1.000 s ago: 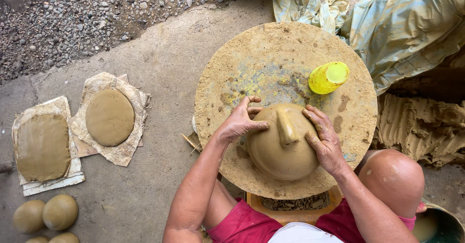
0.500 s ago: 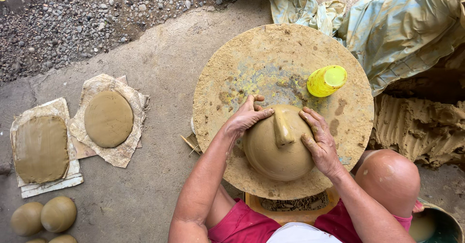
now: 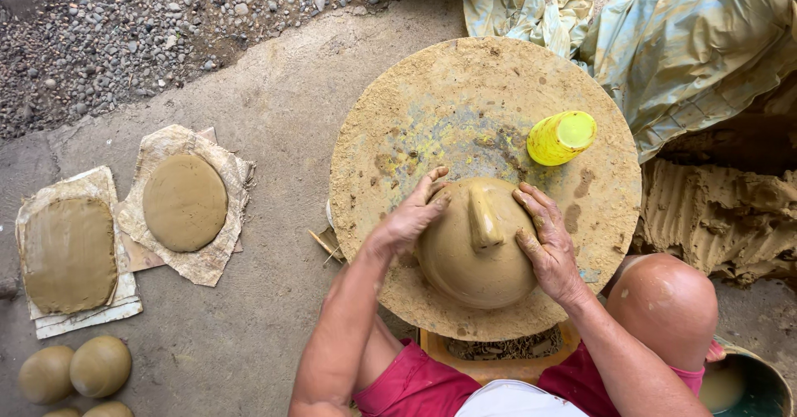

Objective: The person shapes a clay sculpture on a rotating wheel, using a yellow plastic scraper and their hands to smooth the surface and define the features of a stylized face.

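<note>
A yellow cup (image 3: 561, 137) stands just beyond the fingers. Two clay slabs (image 3: 184, 202) on paper lie well left of them, clay balls (image 3: 99, 365) nearer, gravel (image 3: 149, 26) beyond.

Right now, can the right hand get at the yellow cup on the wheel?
Probably yes. The right hand rests on the clay dome, and the yellow cup stands just beyond its fingertips on the round board, with only bare board between them.

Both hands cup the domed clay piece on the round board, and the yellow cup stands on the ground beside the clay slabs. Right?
Not quite. The head view shows the yellow cup standing on the round board itself, beyond the domed clay piece. Left hand and right hand do cup the dome.
</note>
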